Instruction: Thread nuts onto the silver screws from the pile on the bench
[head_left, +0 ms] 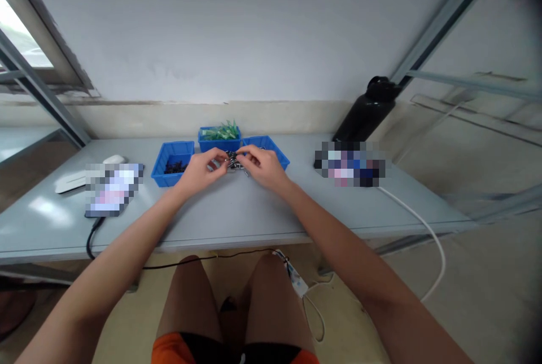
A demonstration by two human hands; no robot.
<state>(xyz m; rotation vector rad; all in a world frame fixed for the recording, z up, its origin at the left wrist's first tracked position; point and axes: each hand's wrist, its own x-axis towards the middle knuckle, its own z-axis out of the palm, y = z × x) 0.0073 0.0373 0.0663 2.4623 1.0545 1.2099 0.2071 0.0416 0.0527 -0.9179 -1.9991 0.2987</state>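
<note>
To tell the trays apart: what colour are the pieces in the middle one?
The pieces in the middle tray are green, seen best in the head view.

A black bottle [364, 115] stands near the wall [237, 31], a phone [113, 192] with black cable [89, 240] at left.

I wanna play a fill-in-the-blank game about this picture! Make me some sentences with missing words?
1. All three bins are ____.
2. The thin pieces in the middle bin are ____.
3. The tall bottle is ____.
4. Counting the left hand and right hand, ____ hands are at the small shiny pieces.

Missing words: blue; green; black; two.
</note>
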